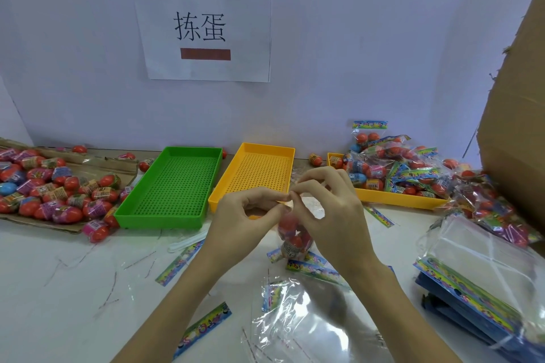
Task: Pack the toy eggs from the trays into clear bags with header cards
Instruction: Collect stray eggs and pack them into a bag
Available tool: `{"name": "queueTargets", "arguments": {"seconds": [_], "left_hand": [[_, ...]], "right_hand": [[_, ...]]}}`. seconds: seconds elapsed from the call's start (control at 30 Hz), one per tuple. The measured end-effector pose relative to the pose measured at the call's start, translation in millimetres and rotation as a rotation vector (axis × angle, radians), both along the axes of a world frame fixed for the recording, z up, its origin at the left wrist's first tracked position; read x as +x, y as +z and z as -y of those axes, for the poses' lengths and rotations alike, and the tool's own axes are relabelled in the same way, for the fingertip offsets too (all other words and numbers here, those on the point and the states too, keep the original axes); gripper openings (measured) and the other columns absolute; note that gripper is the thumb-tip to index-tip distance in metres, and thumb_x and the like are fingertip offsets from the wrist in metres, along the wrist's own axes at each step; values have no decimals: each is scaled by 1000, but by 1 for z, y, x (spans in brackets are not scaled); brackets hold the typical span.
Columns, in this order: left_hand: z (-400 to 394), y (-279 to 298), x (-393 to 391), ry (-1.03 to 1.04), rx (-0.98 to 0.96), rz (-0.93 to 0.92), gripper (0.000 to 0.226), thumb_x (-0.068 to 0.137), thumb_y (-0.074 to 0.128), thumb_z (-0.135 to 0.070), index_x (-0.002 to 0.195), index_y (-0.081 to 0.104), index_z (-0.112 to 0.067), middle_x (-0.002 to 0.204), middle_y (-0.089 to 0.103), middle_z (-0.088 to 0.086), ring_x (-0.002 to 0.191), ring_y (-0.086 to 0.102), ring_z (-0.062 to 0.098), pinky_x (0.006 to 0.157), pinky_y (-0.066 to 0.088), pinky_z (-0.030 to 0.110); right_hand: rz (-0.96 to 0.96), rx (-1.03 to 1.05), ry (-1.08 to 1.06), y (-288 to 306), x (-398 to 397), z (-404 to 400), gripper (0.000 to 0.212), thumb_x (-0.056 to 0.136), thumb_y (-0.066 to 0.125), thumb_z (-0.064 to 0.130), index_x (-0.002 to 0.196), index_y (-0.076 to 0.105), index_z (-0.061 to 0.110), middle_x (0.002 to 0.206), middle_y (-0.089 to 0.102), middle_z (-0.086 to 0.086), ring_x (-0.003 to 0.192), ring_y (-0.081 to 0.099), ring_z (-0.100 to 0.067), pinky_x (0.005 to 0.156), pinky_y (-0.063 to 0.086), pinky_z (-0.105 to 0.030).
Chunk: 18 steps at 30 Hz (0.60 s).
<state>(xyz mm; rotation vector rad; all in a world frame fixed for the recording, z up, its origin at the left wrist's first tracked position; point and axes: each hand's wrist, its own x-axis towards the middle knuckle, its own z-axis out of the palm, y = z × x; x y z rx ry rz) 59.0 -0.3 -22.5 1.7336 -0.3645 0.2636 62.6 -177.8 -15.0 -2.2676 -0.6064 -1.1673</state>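
Fingers (278,206) of both hands pinch the top of a clear bag (295,237) holding red toy eggs, raised just above the desk (73,289). Left hand (246,215) grips one side of the mouth with thumb and forefinger, right hand (324,209) the other; fingertips almost meet. Far left: loose egg pile (50,188) on cardboard. Then green tray (174,188), bare. Then yellow tray (259,171), bare, behind the hands. Right: second yellow tray (392,194) heaped with packed bags. Header cards (181,261) and spare bags (298,321) lie scattered in front. Risk: bag hangs from the pinch alone; if one side slips, eggs likely spill. Film is slick and crumpled, so the mouth could close skewed.
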Motion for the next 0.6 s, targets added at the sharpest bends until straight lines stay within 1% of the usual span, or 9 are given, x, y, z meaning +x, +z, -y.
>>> {"name": "queueTargets", "arguments": {"seconds": [0.17, 0.3, 0.37, 0.43, 0.53, 0.6], "left_hand": [[0, 2, 0, 11, -27, -68, 17, 92, 77, -4, 98, 83, -19, 85, 81, 0, 88, 78, 16, 83, 61, 25], [1, 4, 0, 28, -26, -82, 17, 92, 76, -4, 95, 84, -19, 83, 81, -1, 86, 77, 14, 80, 60, 22], [0, 3, 0, 45, -26, -85, 18, 92, 76, -2, 94, 84, -18, 82, 81, 0, 85, 78, 15, 80, 60, 22], [-2, 3, 2, 90, -37, -99, 19, 90, 76, 0, 91, 84, -16, 81, 81, 1, 84, 78, 16, 79, 60, 22], [-9, 3, 7, 162, -167, -157, 20, 90, 75, 3, 90, 83, -14, 82, 81, 4, 79, 78, 18, 72, 58, 19], [-14, 1, 11, 233, -281, -176, 20, 90, 74, 5, 91, 83, -13, 84, 81, 6, 80, 79, 21, 73, 61, 21]], "right_hand": [[-34, 56, 9, -2, 2, 0, 7, 86, 81, 11, 90, 77, 7, 102, 69, -8, 96, 61, -25, 79, 55, -35], [-44, 95, 9, -1, 1, 0, 7, 86, 81, 11, 89, 75, 8, 108, 66, -8, 100, 60, -25, 82, 54, -34], [-42, 121, 7, 1, 1, 0, 6, 86, 80, 9, 89, 74, 7, 107, 64, -8, 100, 60, -23, 86, 53, -29], [-28, 180, -9, 3, 5, 7, 6, 87, 78, 4, 87, 72, 4, 104, 62, -8, 99, 59, -20, 89, 48, -21], [-44, 333, -72, 8, 12, 28, 3, 90, 75, 4, 90, 72, 4, 104, 61, -7, 98, 57, -15, 88, 45, -15], [-57, 417, -138, 9, 16, 40, 3, 93, 72, 7, 94, 71, 5, 105, 60, -8, 97, 56, -12, 84, 47, -15]]}}
